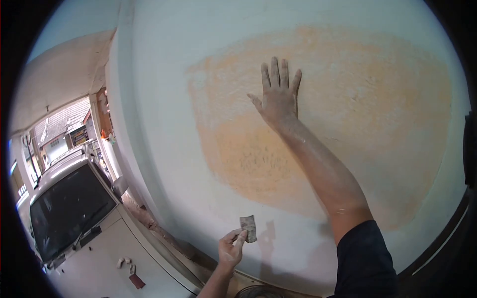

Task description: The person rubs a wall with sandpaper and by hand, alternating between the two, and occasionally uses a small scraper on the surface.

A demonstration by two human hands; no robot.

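My right hand (pixel 279 102) lies against the wall (pixel 164 89) with its fingers spread, its back dusty. Beneath it is a large patch (pixel 253 154) of exposed orange and yellowish surface, with rough, whitish streaks and dark specks in places. Lower down, my left hand (pixel 231 251) pinches a small, worn, grey rectangular piece of sandpaper (pixel 248 229) between thumb and fingers. The sandpaper is held up a little away from the wall, below the patch, and its shadow falls on the wall to its right.
A light-coloured car (pixel 74 198) stands close on the left, its bonnet reaching near my left arm. On the bonnet lie a dark red piece (pixel 136 281) and several small whitish bits (pixel 124 261). A ledge (pixel 191 260) runs along the wall's foot.
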